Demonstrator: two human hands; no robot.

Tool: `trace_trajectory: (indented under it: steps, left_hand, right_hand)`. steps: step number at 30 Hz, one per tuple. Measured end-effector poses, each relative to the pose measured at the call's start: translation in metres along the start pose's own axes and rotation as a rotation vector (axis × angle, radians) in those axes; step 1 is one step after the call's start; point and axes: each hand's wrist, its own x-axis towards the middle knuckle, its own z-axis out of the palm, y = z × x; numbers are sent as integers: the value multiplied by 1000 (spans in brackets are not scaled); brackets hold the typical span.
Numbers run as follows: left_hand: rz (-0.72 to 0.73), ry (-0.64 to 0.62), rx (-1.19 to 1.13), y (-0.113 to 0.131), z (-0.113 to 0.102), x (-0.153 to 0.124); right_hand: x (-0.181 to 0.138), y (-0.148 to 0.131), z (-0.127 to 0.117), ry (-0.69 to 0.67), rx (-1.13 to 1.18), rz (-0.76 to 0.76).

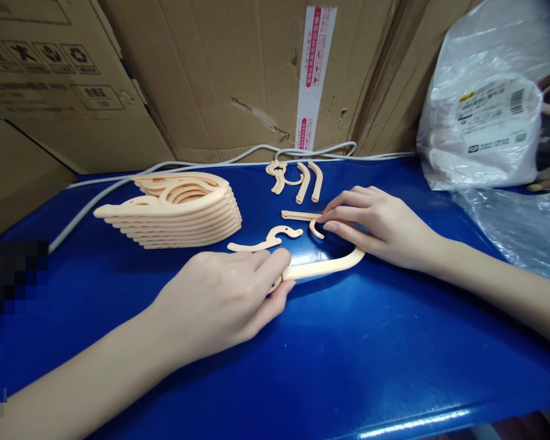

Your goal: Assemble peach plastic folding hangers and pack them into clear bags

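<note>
A curved peach plastic hanger arm (323, 266) lies on the blue table (348, 354) between my hands. My left hand (224, 299) pinches its left end with thumb and fingers. My right hand (376, 223) rests on its right end, fingertips pressed on a small hook piece (316, 229) beside a flat strip (297, 215). A wavy peach piece (266, 240) lies just above my left hand.
A stack of several peach hanger frames (178, 208) sits at the left. More small peach parts (297, 178) lie near a grey cable (238, 160). Cardboard boxes (220, 73) line the back. Plastic bags (486, 104) stand at the right.
</note>
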Motion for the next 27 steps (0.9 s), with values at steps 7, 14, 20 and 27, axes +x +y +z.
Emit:
trace_trajectory:
  steps: [7,14,20,27]
  left_hand:
    - [-13,37,117,0,-1,-1]
    - [64,-68,-96,-1,3,-2]
    - [180,-108,-253,0,2,-1]
    - [201,-127,-386,5,1,-3]
  right_hand:
    - [-1,2,0,1,-42,57]
    - [-1,2,2,4,-68,46]
    - [-2,-1,4,4,-59,22]
    - [-1,1,7,-6,-73,38]
